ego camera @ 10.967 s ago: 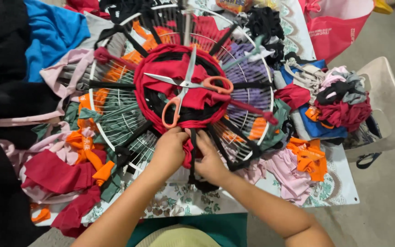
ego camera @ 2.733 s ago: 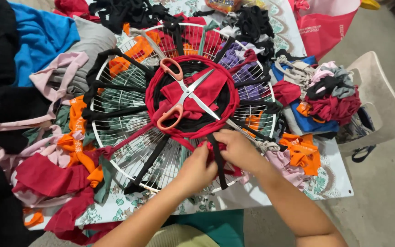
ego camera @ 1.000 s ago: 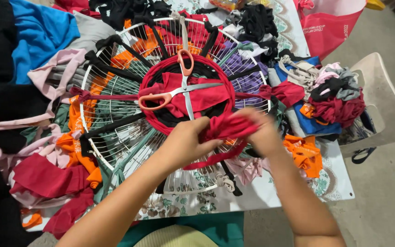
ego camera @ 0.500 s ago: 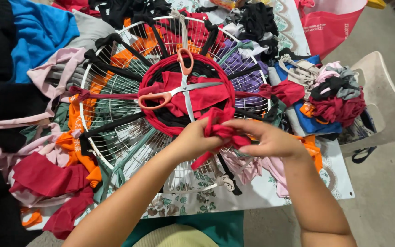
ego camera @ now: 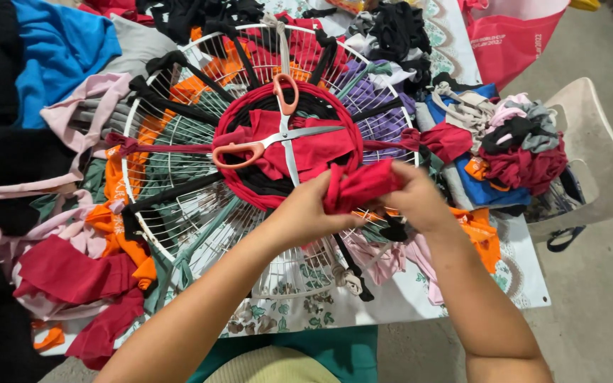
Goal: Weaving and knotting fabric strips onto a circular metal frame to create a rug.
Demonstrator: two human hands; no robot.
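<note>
both hands, left hand (ego camera: pixel 306 213) and right hand (ego camera: pixel 413 198), pinch the red fabric strip (ego camera: pixel 360 186) in a closed grip over the wire frame (ego camera: pixel 179 234); best kept taut against the woven red centre (ego camera: pixel 289 152).

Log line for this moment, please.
left hand + right hand: hold red fabric strip | over wire fan guard | scissors at centre
</note>
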